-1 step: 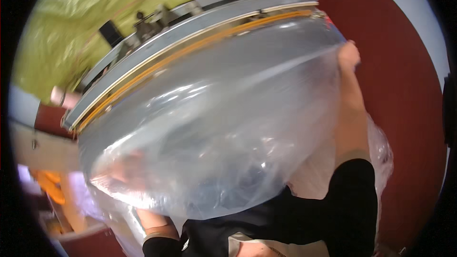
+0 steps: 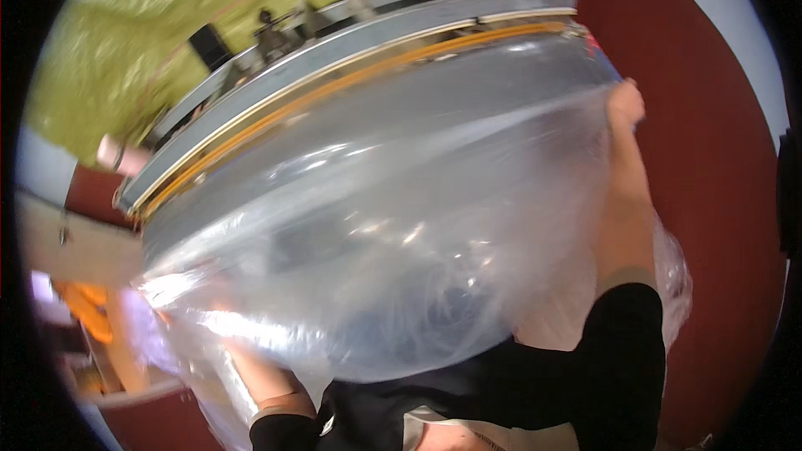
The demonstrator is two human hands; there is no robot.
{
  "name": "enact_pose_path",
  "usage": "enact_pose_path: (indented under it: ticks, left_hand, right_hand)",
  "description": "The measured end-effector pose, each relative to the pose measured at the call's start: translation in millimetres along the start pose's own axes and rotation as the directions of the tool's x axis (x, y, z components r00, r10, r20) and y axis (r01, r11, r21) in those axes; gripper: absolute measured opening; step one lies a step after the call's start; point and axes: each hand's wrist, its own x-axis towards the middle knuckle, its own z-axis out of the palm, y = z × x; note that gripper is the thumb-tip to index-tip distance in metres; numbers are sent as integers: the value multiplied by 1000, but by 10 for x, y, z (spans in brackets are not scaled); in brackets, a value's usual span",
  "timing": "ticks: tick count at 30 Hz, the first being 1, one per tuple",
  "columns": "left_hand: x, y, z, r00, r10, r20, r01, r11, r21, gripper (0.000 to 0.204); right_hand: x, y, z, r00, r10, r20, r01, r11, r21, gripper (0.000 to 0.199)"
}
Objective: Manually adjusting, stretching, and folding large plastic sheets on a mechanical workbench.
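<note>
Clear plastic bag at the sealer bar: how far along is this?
Done: the clear plastic bag is spread wide, its top edge up against the grey bar with the orange strip. In hand: the right hand holds the bag's upper right corner; the left hand, blurred behind the film, grips its lower left. Left: the edge does not look clamped under the bar yet.

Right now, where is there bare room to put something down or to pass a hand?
Bare room shows only at the right: dark red floor beside the right hand and its black sleeve. The middle is crowded: a large clear plastic bag spreads against the grey machine bar. The left hand sits behind the film.
</note>
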Motion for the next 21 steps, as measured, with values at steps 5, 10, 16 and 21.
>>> enact_pose_path:
  ticks: [5, 10, 16, 21]
  left_hand:
    - [-483, 371, -530, 842, 231, -487, -425, 840, -337, 76]
    - [-947, -11, 212, 847, -287, -447, 61, 889, -455, 62]
    - [-516, 813, 33, 774, 155, -613, -341, 919, -199, 19]
    - [-888, 479, -1343, 402, 90, -911, 570, 755, 325, 8]
  right_hand:
    - [-34, -61, 35, 1000, -11, 16, 12, 999, -52, 29]
    - [100, 55, 213, 997, -71, 38, 72, 997, -34, 29]
    - [93, 90, 262, 997, -33, 68, 37, 997, -64, 31]
    - [32, -48, 170, 994, -57, 88, 64, 995, -79, 33]
